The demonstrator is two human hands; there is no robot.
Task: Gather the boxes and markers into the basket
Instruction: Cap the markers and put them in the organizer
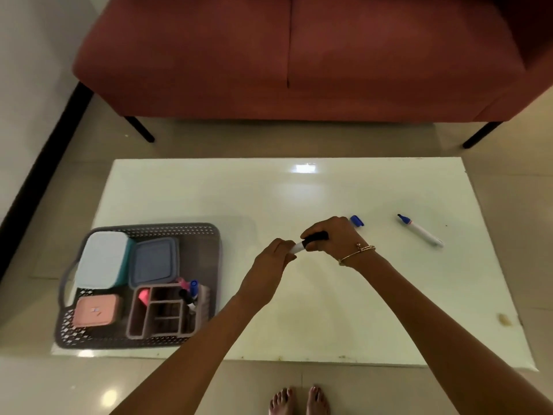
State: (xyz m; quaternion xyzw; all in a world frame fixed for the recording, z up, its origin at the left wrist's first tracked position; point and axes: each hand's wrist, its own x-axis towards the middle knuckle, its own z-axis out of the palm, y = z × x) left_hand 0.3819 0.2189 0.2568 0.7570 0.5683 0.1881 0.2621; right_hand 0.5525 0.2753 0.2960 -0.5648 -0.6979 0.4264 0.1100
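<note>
Both hands hold one black-capped white marker above the middle of the white table. My left hand grips its white barrel; my right hand grips the black cap end. A blue cap lies just behind my right hand. An uncapped blue marker lies further right. The grey basket at the table's left holds a light blue box, a grey-blue box, a pink box and a divided organizer with markers in it.
A red sofa on black legs stands beyond the table. A white wall with a dark skirting runs along the left. My bare feet stand on the tiled floor at the table's near edge. A small brown stain marks the table's right side.
</note>
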